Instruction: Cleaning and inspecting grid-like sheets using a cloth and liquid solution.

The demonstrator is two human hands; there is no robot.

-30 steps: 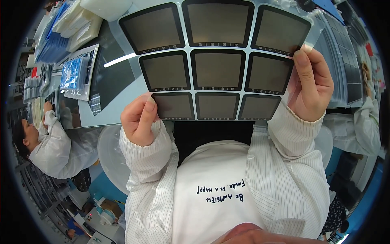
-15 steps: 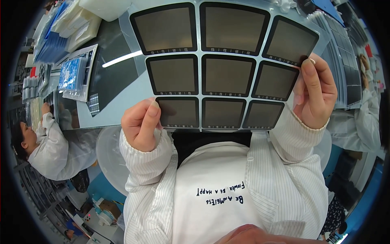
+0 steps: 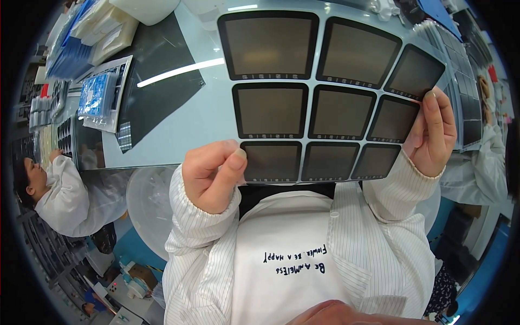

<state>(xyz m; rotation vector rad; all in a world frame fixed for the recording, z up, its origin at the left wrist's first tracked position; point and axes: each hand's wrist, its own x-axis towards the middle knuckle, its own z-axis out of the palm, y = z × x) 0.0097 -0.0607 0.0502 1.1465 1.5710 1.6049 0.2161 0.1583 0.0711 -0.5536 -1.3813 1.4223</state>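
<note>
A clear sheet printed with several dark, black-bordered rectangular panels is held up in front of me, above the table's near edge. My left hand pinches its lower left corner, thumb on top. At its right edge, my right hand grips between thumb and fingers, closed on the sheet. Parts of the fingers of both hands are hidden behind it. The sheet is tilted, so its far panels look larger than the near ones.
A dark glossy sheet lies on the left of the table. Beyond it are a blue packet and stacked films. Sheet stacks stand at right. A co-worker sits at left; another person's sleeve shows at right.
The sheet has shifted to the right and slightly toward me, turning a little. My left hand has moved right and nearer with it; my right hand has moved slightly. Both keep their hold.
</note>
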